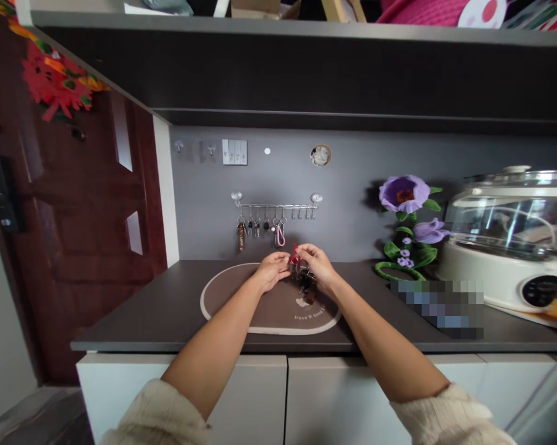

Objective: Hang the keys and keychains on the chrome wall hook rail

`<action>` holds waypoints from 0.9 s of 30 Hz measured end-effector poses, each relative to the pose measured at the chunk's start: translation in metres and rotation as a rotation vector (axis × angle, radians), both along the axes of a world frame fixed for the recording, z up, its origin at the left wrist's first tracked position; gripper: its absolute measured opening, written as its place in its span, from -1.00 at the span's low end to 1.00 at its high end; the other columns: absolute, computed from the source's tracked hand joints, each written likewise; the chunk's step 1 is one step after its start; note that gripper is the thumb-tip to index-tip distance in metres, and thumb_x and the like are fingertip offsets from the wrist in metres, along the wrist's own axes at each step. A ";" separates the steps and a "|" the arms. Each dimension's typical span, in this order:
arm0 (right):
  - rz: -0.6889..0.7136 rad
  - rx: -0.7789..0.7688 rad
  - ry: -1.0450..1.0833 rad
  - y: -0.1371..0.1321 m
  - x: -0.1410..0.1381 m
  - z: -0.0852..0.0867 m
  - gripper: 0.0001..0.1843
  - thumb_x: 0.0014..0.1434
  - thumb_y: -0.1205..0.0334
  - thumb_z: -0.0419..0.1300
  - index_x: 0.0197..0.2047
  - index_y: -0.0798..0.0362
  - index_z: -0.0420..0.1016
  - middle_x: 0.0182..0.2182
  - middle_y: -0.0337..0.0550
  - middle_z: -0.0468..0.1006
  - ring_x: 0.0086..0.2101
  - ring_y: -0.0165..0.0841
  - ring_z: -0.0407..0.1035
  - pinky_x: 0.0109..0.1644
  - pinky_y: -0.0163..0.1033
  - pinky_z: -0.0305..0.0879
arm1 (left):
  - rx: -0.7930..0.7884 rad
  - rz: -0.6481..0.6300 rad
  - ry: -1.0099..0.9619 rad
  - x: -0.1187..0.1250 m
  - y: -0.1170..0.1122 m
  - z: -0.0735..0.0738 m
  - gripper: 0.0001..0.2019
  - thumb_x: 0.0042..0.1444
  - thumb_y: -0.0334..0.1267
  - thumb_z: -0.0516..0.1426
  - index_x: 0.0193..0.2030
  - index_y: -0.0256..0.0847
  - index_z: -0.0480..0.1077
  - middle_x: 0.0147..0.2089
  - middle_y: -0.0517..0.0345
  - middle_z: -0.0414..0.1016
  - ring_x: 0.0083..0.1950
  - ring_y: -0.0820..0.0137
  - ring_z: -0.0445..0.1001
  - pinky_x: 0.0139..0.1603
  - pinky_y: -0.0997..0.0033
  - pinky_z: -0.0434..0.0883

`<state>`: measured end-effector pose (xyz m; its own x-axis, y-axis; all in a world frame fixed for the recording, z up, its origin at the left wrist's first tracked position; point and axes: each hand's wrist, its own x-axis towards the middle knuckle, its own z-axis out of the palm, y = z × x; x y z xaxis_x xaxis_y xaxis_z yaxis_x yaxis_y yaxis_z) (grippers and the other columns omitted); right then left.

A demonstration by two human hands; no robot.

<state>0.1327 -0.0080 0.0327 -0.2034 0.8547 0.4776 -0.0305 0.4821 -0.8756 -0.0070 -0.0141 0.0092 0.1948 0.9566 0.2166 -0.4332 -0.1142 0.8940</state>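
Note:
Both my hands are raised over a brown oval mat (pixel 241 309) with a pale rim, in front of the grey wall. My right hand (pixel 319 266) pinches a red cord (pixel 295 253) tied to a bunch of keys (pixel 306 278). Dark keys and a small brown block-like fob (pixel 310 298) dangle below those fingers. On the other side of the cord, my left hand (pixel 273 271) has its fingertips closed on the same bunch; the exact part it grips is too small to make out.
Behind my hands, a wall-mounted hook rail (pixel 276 206) carries several key rings on its left part; several bare hooks are at its right. Purple artificial flowers (pixel 404 195) and a white appliance with a clear top (pixel 485 266) stand on the right. A shelf (pixel 278 74) overhangs the counter.

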 end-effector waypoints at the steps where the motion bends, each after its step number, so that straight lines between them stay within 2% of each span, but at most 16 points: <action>1: -0.010 0.013 -0.019 0.000 0.000 0.002 -0.73 -0.10 0.06 0.14 -0.39 0.09 0.34 -0.50 -0.27 0.39 -0.50 -0.49 0.25 -0.35 -0.34 0.20 | 0.002 0.007 0.001 0.000 0.001 -0.001 -0.87 -0.08 -0.39 0.15 -0.34 -0.27 0.30 -0.38 0.15 0.39 -0.38 0.52 0.39 -0.11 0.24 0.29; 9: -0.066 0.141 -0.182 0.011 -0.003 0.031 -0.77 -0.12 0.11 0.15 -0.45 0.13 0.34 -0.53 -0.26 0.40 -0.50 -0.50 0.23 -0.29 -0.32 0.17 | 0.022 0.094 -0.015 0.000 0.006 -0.003 -0.81 -0.12 -0.37 0.18 -0.29 -0.24 0.34 -0.32 0.12 0.42 -0.35 0.54 0.39 -0.05 0.27 0.25; 13: -0.127 0.189 -0.237 0.024 -0.003 0.048 -0.79 -0.12 0.15 0.14 -0.44 0.13 0.36 -0.49 -0.24 0.42 -0.46 -0.49 0.26 -0.26 -0.31 0.17 | 0.016 0.216 0.003 -0.001 0.007 -0.002 -0.82 -0.15 -0.36 0.19 -0.32 -0.24 0.36 -0.30 0.09 0.44 -0.28 0.51 0.39 -0.05 0.33 0.25; 16: -0.158 0.220 -0.278 0.037 -0.004 0.061 -0.81 -0.13 0.16 0.14 -0.47 0.13 0.36 -0.50 -0.23 0.43 -0.46 -0.48 0.26 -0.26 -0.31 0.18 | 0.015 0.296 0.024 -0.002 0.010 -0.003 -0.82 -0.14 -0.32 0.19 -0.33 -0.25 0.37 -0.27 0.05 0.45 -0.28 0.48 0.41 -0.15 0.38 0.29; 19: -0.178 0.251 -0.313 0.052 -0.005 0.072 -0.84 -0.13 0.19 0.14 -0.49 0.13 0.36 -0.51 -0.23 0.43 -0.47 -0.48 0.26 -0.26 -0.31 0.18 | 0.024 0.342 0.063 -0.002 0.013 -0.004 -0.82 -0.12 -0.25 0.17 -0.35 -0.28 0.36 -0.31 0.03 0.46 -0.36 0.49 0.41 -0.32 0.48 0.31; 23: -0.240 0.280 -0.366 0.070 -0.008 0.086 -0.87 -0.13 0.24 0.14 -0.50 0.14 0.39 -0.52 -0.22 0.44 -0.47 -0.47 0.27 -0.28 -0.31 0.20 | 0.043 0.391 0.109 -0.002 0.014 -0.005 -0.84 -0.12 -0.24 0.16 -0.42 -0.30 0.36 -0.42 0.08 0.43 -0.48 0.55 0.36 -0.51 0.59 0.24; 27: -0.362 0.325 -0.455 0.083 -0.011 0.099 -0.88 -0.11 0.26 0.14 -0.49 0.13 0.43 -0.52 -0.20 0.46 -0.47 -0.45 0.28 -0.30 -0.31 0.20 | 0.051 0.391 0.126 -0.002 0.014 -0.004 -0.83 -0.15 -0.22 0.18 -0.44 -0.30 0.37 -0.49 0.13 0.41 -0.55 0.58 0.30 -0.57 0.61 0.18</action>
<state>0.1217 0.0748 0.1313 -0.1727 0.7339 0.6569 0.5213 0.6340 -0.5713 -0.0090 -0.0005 0.0051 -0.1537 0.9524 0.2633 -0.2362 -0.2942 0.9261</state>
